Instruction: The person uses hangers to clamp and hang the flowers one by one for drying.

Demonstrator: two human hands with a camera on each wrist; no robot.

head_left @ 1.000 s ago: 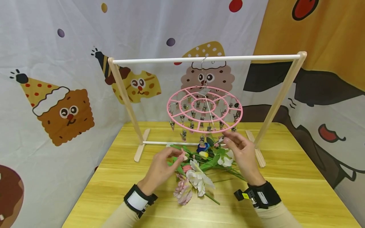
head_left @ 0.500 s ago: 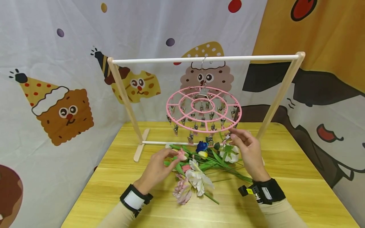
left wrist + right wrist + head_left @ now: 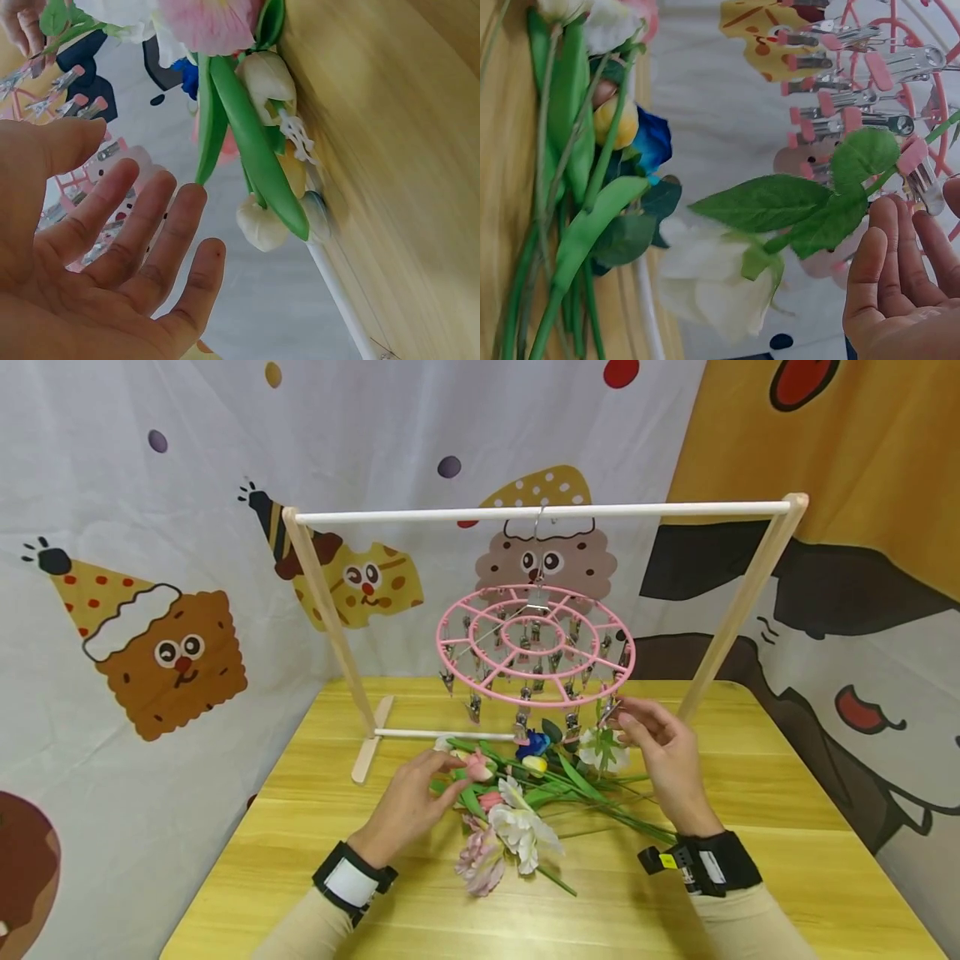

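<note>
A white rose with green leaves hangs head down, its stem between the pink tips of a metal clip under the round pink hanger. My right hand pinches that clip, tilted, between thumb and forefinger at the hanger's right front. My left hand holds nothing; its fingers are spread and slightly bent. In the head view the fingertips of that hand lie right by a pink tulip in the flower pile. A blue rose and a large white flower lie in the pile too.
The hanger is hooked on the white bar of a wooden stand, and several other clips dangle from its rings. Flower stems stick out to the right over the wooden table. A printed curtain hangs behind.
My right hand has moved right with the clip, and the white rose under it has shifted too. The hanger has turned a little. My left hand has drawn slightly left, its fingers leaving the pink tulip.
</note>
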